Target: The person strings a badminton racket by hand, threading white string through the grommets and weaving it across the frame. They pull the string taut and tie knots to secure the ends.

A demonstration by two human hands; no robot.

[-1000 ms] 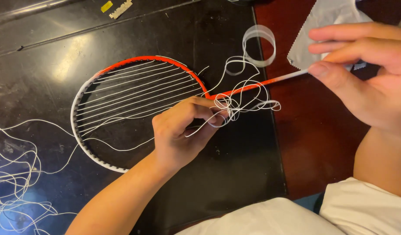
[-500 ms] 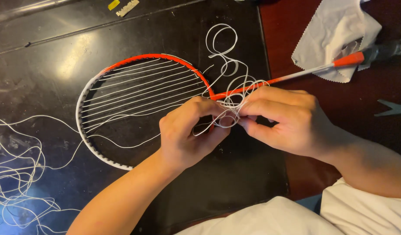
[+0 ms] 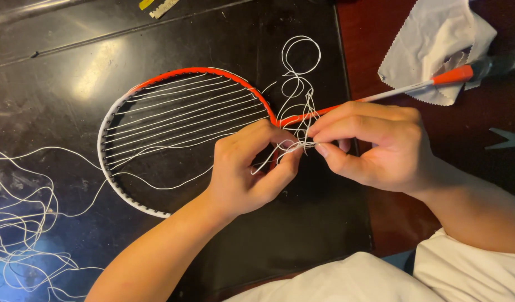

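While the red-and-white racket [image 3: 173, 106] lay flat on the glossy black tabletop [image 3: 56, 72], I saw my left hand [image 3: 249, 170] and right hand [image 3: 375, 142] meet at its throat, fingers pinched shut on thin white string [image 3: 293, 144]. Loose coils sprawled at eight o'clock; a crinkled white cloth [image 3: 430, 39] sat at one o'clock, near the table's right edge.

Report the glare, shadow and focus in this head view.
Head view: a bright glare patch on the glossy black table above the racket frame; both hands, left hand and right hand, look sharp; the far right edge falls dark.
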